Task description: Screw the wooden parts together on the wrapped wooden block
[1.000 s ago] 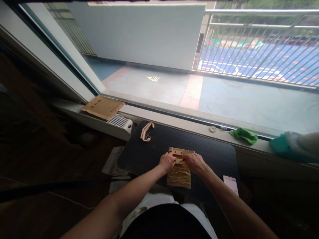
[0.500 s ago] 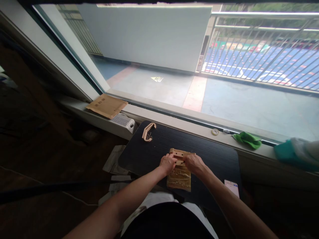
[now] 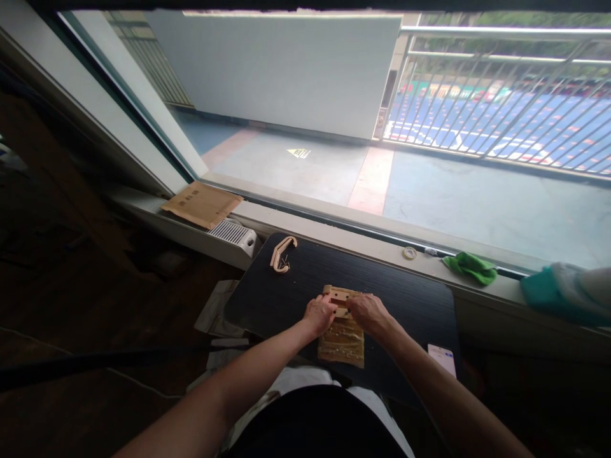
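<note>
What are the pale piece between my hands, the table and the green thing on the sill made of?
The pale piece looks like smooth, bare wood, from its even tan colour. The table seems to be matte black laminate or stained wood: fine grain-like streaks show, leaving both open. The green thing is probably soft, dull cloth, since it lies crumpled in folds.

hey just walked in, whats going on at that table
A person is working at a black, round-cornered table. The left hand grips the left side of a pale wooden piece with dark holes; the right hand is bent over its right side, hiding whether it holds anything small. Crinkled yellow-brown wrapping lies on the near side. Curved pale wooden parts lie apart, at the far left.
</note>
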`<control>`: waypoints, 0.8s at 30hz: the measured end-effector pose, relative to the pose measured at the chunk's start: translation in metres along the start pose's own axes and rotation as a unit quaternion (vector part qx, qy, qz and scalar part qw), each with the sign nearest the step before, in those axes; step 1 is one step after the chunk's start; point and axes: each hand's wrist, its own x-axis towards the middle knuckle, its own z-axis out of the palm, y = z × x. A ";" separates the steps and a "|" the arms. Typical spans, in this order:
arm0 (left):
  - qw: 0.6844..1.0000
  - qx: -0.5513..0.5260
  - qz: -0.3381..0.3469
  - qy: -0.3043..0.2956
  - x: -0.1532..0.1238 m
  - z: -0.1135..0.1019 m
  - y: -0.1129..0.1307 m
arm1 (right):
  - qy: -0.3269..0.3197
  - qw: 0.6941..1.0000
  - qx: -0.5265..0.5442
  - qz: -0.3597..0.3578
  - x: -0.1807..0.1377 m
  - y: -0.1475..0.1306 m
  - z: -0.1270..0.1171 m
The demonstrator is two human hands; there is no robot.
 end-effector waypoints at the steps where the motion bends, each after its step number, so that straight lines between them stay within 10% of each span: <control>1: 1.000 -0.001 -0.001 0.000 0.000 0.000 0.000 | 0.000 1.000 0.001 0.006 0.001 0.000 0.002; 24: 1.000 0.002 0.002 0.017 -0.002 -0.001 0.001 | 0.002 1.000 -0.020 -0.001 -0.009 0.005 -0.006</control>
